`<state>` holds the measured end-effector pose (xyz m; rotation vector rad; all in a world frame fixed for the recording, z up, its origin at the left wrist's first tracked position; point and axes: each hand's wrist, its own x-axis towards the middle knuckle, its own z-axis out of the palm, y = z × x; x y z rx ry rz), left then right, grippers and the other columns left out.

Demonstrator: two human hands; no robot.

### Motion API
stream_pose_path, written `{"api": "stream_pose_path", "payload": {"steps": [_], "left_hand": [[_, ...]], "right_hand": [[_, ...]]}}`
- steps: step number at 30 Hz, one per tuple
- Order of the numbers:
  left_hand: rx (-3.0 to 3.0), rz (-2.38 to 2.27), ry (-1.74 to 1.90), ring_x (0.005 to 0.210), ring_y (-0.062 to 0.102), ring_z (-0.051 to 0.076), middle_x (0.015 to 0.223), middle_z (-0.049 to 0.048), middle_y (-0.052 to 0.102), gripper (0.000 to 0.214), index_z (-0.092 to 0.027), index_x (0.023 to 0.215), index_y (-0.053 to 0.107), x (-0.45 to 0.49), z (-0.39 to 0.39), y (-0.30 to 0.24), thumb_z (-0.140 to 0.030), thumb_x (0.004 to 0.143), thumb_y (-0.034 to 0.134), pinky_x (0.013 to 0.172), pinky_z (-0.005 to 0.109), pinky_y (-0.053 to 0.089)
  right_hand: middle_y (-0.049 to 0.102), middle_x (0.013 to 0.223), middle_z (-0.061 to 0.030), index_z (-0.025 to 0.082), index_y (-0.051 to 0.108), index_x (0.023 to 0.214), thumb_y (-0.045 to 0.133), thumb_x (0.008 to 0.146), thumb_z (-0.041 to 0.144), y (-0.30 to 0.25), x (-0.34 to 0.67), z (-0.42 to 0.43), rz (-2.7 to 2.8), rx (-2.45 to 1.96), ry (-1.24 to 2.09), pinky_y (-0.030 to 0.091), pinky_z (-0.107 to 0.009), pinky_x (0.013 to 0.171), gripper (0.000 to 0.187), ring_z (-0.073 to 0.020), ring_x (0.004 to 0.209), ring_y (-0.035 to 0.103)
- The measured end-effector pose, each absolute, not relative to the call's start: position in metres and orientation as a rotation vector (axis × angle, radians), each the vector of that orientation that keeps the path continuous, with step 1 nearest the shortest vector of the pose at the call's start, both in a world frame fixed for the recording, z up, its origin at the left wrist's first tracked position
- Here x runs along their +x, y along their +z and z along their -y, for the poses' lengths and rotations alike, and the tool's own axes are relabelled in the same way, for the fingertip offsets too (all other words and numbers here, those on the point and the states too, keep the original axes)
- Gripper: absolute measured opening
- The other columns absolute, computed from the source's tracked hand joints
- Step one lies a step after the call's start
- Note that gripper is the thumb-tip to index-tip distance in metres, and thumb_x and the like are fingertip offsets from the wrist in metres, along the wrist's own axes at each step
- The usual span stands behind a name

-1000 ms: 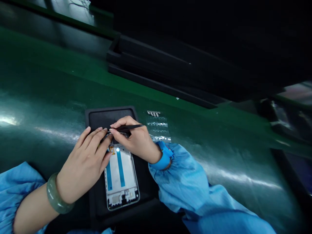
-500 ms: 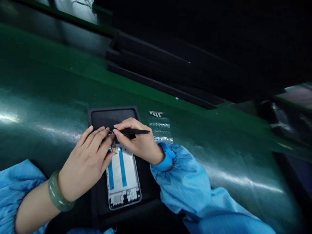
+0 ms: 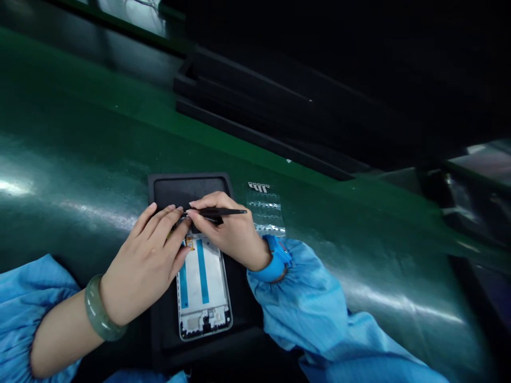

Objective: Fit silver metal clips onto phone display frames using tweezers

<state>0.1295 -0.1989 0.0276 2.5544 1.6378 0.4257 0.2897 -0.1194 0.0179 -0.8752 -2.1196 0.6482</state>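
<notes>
An opened phone frame (image 3: 215, 276) lies in a black tray, its white inner face carrying two blue strips. A small orange flex cable (image 3: 190, 244) shows near its upper end. My left hand (image 3: 146, 255) rests over the upper left of the frame with fingers stretched out, fingertips at the top end. Pinched in my right hand (image 3: 229, 231) are black tweezers (image 3: 223, 211), held nearly level. Their tip points left, close to my left fingertips. Both hands cover the top of the frame, so what the tip touches is hidden.
The black tray (image 3: 191, 176) sits on a green bench top (image 3: 99, 159). Right of it lies a clear sheet (image 3: 265, 213) with several small pale pieces (image 3: 258, 187) along its far end. Behind stands a long black ledge (image 3: 255, 133).
The tray, phone frame and both hands appear slightly farther right in view. My right hand keeps its pinch on the tweezers, and my left hand keeps its place on the frame.
</notes>
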Motion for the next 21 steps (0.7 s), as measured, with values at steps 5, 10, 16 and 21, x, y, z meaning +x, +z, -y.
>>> {"api": "stream_pose_path", "payload": {"steps": [5,10,16,21], "left_hand": [[2.578,-1.630,0.413,0.120,0.046,0.027,0.122,0.0159,0.053,0.039,-0.009,0.123,0.052,0.1282,0.1999,0.0246,-0.026,0.088,0.044,0.108,0.048,0.029],[2.594,-1.620,0.392,0.120,0.045,0.027,0.123,0.0157,0.052,0.041,-0.009,0.125,0.050,0.1267,0.2001,0.0238,-0.028,0.089,0.044,0.108,0.048,0.029],[2.598,-1.621,0.412,0.120,0.046,0.026,0.124,0.0151,0.052,0.041,-0.010,0.126,0.049,0.1264,0.2001,0.0237,-0.028,0.088,0.045,0.108,0.047,0.030],[2.620,-1.606,0.428,0.119,0.047,0.027,0.123,0.0157,0.053,0.042,-0.010,0.125,0.049,0.1249,0.2002,0.0218,-0.028,0.087,0.046,0.107,0.048,0.031]], "right_hand": [[0.063,0.086,-0.0019,0.018,0.055,0.090,0.059,0.084,0.023,0.0241,0.2865,0.1158,2.187,-0.915,0.729,0.054,-0.022,0.069,0.008,-0.0118,0.077,0.064],[0.062,0.086,-0.0012,0.018,0.054,0.088,0.059,0.084,0.023,0.0252,0.2873,0.1141,2.139,-0.919,0.808,0.056,-0.022,0.069,0.007,-0.0114,0.074,0.065],[0.062,0.082,0.0004,0.019,0.054,0.085,0.059,0.083,0.021,0.0232,0.2911,0.1151,2.018,-0.916,0.893,0.056,-0.019,0.063,0.006,-0.0095,0.070,0.065],[0.064,0.083,-0.0018,0.018,0.056,0.085,0.059,0.083,0.022,0.0226,0.2894,0.1178,2.126,-0.916,0.671,0.055,-0.024,0.070,0.006,-0.0132,0.078,0.065]]}}
